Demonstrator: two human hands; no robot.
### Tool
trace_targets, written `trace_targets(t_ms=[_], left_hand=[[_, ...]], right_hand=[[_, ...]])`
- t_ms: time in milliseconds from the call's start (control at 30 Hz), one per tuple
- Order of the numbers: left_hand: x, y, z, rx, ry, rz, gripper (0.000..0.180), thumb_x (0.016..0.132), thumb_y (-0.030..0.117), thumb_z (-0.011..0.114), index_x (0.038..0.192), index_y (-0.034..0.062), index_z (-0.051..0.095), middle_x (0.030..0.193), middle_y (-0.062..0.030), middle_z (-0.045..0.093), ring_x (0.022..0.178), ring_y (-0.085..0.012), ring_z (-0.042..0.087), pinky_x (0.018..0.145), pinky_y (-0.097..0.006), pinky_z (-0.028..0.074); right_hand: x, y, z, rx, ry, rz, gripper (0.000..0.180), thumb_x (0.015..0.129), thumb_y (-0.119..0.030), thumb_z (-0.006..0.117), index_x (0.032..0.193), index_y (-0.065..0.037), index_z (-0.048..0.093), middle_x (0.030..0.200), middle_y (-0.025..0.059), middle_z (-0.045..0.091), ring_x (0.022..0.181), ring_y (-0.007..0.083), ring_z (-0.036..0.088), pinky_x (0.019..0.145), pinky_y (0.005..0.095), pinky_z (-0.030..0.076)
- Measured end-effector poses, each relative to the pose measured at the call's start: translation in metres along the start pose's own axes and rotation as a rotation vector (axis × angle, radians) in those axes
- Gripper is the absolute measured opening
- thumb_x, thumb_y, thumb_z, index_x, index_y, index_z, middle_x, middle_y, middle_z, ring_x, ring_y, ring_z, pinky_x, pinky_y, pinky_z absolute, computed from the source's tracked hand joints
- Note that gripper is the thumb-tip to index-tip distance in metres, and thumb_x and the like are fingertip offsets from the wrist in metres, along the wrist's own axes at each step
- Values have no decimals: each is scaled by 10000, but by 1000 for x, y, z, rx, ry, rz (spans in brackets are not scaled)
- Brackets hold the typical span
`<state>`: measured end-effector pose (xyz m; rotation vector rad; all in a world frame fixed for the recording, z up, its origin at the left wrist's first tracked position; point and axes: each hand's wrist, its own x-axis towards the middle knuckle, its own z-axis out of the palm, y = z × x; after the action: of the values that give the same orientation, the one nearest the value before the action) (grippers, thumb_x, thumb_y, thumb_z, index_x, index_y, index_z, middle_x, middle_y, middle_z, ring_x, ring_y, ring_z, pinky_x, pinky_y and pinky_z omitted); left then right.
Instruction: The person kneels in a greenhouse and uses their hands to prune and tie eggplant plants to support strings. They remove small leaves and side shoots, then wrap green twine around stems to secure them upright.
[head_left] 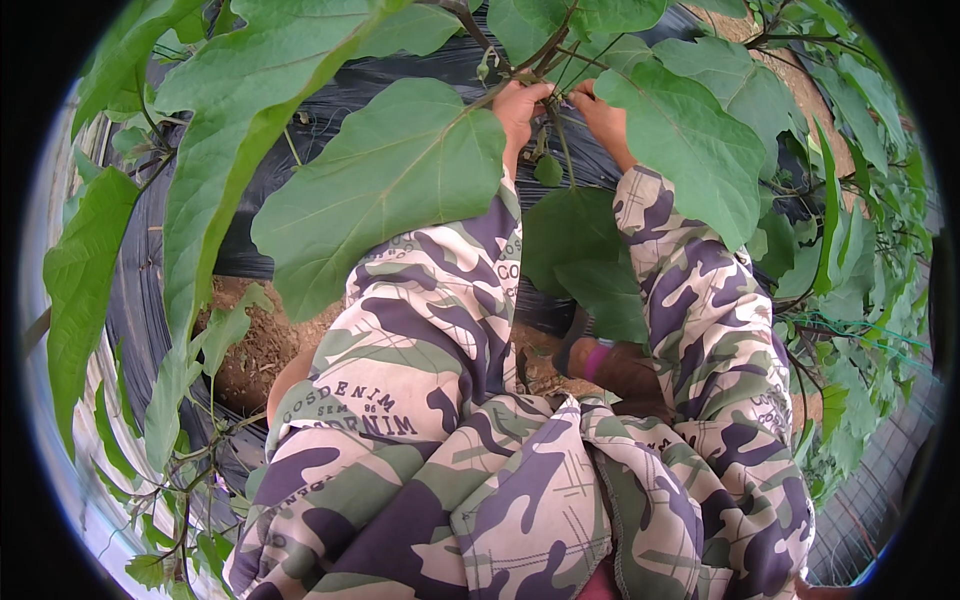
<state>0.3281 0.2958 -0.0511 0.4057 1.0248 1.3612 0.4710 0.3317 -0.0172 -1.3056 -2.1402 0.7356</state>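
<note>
Both my arms reach forward in camouflage sleeves to the stems of a broad-leaved plant that looks like an eggplant. My left hand (520, 108) is closed in a pinch beside the plant's dark forked stem (545, 58). A short gap to the right, my right hand (604, 122) is also pinched, its fingertips toward the left hand. Whatever lies in either pinch is too small or hidden to name. A thin dark strand (584, 72) runs up from between the hands. Large green leaves (390, 190) partly cover my wrists, and a small leaf (547, 170) hangs below the hands.
Black plastic film (345, 110) covers the bed beneath the plant. Brown soil (265, 350) shows in front of it. A dense row of leafy plants (850, 270) stands on the right, with green strings (865, 330) across it. More leaves (85, 290) hang close at the left.
</note>
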Motion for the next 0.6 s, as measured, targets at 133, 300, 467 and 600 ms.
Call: trace_targets(t_ms=[133, 300, 467, 600], left_hand=[[-1, 2, 0, -17, -25, -5, 189, 772, 41, 598, 945, 88, 539, 873, -22, 599, 807, -161, 581, 691, -327, 471], [-3, 5, 1, -12, -19, -7, 181, 776, 39, 592, 939, 90, 533, 876, -22, 596, 811, -161, 581, 704, -337, 468], [-6, 5, 0, -13, -26, -9, 181, 775, 41, 600, 928, 104, 528, 881, -20, 593, 821, -165, 580, 711, -344, 463], [-8, 3, -1, -30, -32, -22, 193, 767, 39, 615, 921, 111, 524, 873, -16, 591, 815, -164, 583, 704, -341, 464]], right_hand=[[4, -15, -10, -70, -2, -78, 133, 755, -138, 609, 786, -10, 630, 628, 101, 574, 556, 182, 529, 525, 319, 404], [4, -23, -14, -129, 6, -139, 130, 750, -133, 606, 799, -17, 640, 660, 118, 596, 592, 222, 571, 547, 338, 425], [3, -25, -15, -54, 77, -224, 140, 755, -138, 607, 821, -19, 639, 661, 113, 597, 593, 214, 572, 554, 326, 434], [-1, -35, -18, -34, 89, -91, 138, 764, -146, 600, 828, -31, 640, 658, 100, 599, 596, 199, 571, 557, 318, 435]])
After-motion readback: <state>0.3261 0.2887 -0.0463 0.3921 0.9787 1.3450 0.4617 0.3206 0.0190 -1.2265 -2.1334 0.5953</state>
